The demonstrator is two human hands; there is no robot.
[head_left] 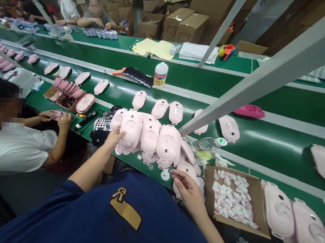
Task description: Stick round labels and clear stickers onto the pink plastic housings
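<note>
A heap of pale pink plastic shells (150, 137) lies on the near green table edge in front of me. My left hand (114, 137) reaches to the heap's left side and its fingers curl around one pink shell there. My right hand (187, 189) rests lower right, fingers closed on another pink shell (188, 169) at the table edge. A small white round sticker (165, 175) lies between the hands.
A cardboard box (261, 212) of small white-pink pieces sits right of my right hand. More pink shells ride the green conveyor belt (260, 142). A grey metal strut (249, 86) crosses diagonally. A glue bottle (160, 74) stands beyond. A co-worker (15, 145) sits at left; others work far back.
</note>
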